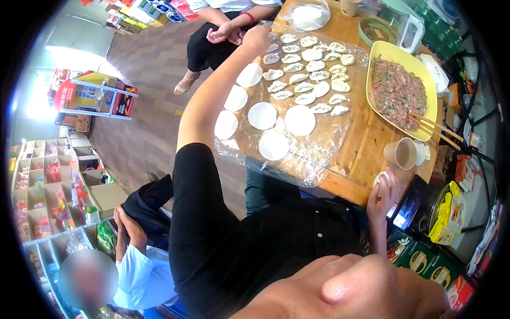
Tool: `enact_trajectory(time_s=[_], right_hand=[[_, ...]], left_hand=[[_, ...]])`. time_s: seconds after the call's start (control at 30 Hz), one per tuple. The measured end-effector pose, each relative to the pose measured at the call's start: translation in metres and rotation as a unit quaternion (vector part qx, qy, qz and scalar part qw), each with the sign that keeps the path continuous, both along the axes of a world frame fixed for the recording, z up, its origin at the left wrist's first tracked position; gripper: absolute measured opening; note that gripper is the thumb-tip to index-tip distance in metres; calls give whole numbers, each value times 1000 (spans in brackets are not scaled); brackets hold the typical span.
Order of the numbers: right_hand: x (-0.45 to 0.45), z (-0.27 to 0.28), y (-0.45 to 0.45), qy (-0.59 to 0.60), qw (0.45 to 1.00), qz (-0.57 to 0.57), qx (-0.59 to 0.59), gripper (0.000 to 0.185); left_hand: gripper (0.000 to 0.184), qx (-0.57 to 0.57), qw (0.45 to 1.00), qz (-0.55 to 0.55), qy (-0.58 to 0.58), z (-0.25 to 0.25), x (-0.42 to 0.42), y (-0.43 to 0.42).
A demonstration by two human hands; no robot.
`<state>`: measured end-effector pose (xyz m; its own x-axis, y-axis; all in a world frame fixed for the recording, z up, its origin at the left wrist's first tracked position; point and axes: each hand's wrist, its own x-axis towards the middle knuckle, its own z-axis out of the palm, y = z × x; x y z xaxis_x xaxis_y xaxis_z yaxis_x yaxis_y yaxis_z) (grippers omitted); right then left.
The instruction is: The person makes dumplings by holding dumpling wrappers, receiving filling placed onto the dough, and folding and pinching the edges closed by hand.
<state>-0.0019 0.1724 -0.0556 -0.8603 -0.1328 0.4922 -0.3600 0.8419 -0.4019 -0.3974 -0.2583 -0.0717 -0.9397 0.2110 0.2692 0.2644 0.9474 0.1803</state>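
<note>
Head: filling (397,87) in yellow dish (432,100)

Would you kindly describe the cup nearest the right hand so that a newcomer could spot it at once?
On the wooden table, find the yellow tray of minced filling. Just below it in the picture, by the right hand, sits the pale cup. Its round mouth shows in full, whereas the other cup sits at the picture's top edge.
</note>
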Motion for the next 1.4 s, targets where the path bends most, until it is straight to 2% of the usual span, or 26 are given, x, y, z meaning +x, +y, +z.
enact_trajectory(time_s=[0.03,0.1,0.23,0.47,0.67,0.73,0.8,0.87,0.93,1.0,1.03,1.13,1.27,1.37,1.4], right_hand=[[0,0,0,0,1000,2,0,28],[0,-2,0,-7,1000,0,-6,26],[2,-3,2,-21,1000,1,-5,27],[1,-2,0,3,1000,3,-4,28],[5,-5,1,-1,1000,-3,-12,28],[7,-1,-1,-18,1000,-10,-17,27],[10,6,-4,7,999,-11,-39,24],[8,16,-2,23,999,11,-31,25],[-1,46,-4,139,986,82,-32,28],[1,99,-8,287,952,98,-43,27],[7,122,-8,347,930,103,-59,28],[31,175,-5,429,887,147,-86,29],[59,212,-5,471,856,198,-82,30],[75,226,-3,481,845,222,-75,31],[80,230,-2,485,841,227,-75,32]], left_hand=[[29,0,1000,2,0,-2,-3,-4],[30,-7,997,-67,-41,-2,-7,-9],[29,-23,994,-42,-100,2,-9,-5],[29,-32,993,-38,-106,8,-9,-2],[36,-12,998,-33,-49,41,14,-12],[37,54,992,-61,94,52,28,-16],[33,85,990,-55,93,62,64,-9],[31,126,973,-120,152,66,110,5],[37,303,944,-126,32,79,197,42],[39,336,916,-209,-70,83,276,72],[37,345,904,-247,-57,72,312,85],[30,397,858,-321,-44,57,393,123],[25,490,823,-282,-53,44,440,144],[24,599,774,-164,-127,37,455,144],[24,586,788,-163,-99,37,458,140]])
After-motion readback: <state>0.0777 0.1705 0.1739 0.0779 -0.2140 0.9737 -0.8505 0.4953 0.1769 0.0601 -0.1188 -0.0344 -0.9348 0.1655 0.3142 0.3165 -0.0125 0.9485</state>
